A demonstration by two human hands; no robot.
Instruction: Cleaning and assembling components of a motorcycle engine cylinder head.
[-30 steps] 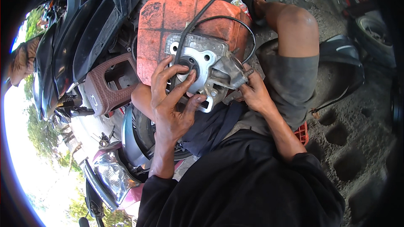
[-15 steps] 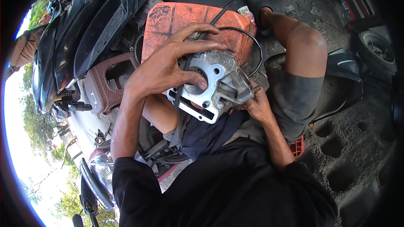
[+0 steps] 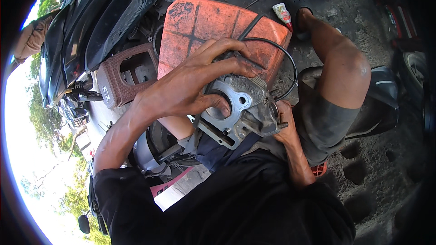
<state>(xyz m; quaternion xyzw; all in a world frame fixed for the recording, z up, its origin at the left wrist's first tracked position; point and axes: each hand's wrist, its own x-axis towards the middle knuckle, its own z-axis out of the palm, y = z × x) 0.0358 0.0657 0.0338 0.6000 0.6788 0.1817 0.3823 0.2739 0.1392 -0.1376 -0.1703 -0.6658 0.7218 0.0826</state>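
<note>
A grey metal engine cylinder block (image 3: 254, 113) is held above my lap, its flat machined face with the round bore turned up toward me. My left hand (image 3: 200, 77) is clamped on its far left side, with the thumb dipped into the bore and the fingers over the far edge. From the right, my right hand (image 3: 288, 120) holds the block's side near a protruding stud; most of its fingers are hidden behind the metal. Just beyond the block, a black hose (image 3: 294, 68) curves over an orange plastic box (image 3: 181, 27) with a dirty top.
A dark motorcycle (image 3: 91, 31) stands at the far left, beside a brown woven-look stool (image 3: 109, 77). A small white and red tube (image 3: 281, 12) rests at the box's far right corner. Rough, pitted ground (image 3: 359, 172) lies on the right. Part of another person shows at the left rim.
The view has shifted, so the surroundings sit further right. The block has tilted a little and moved slightly right in the picture, still between both hands.
</note>
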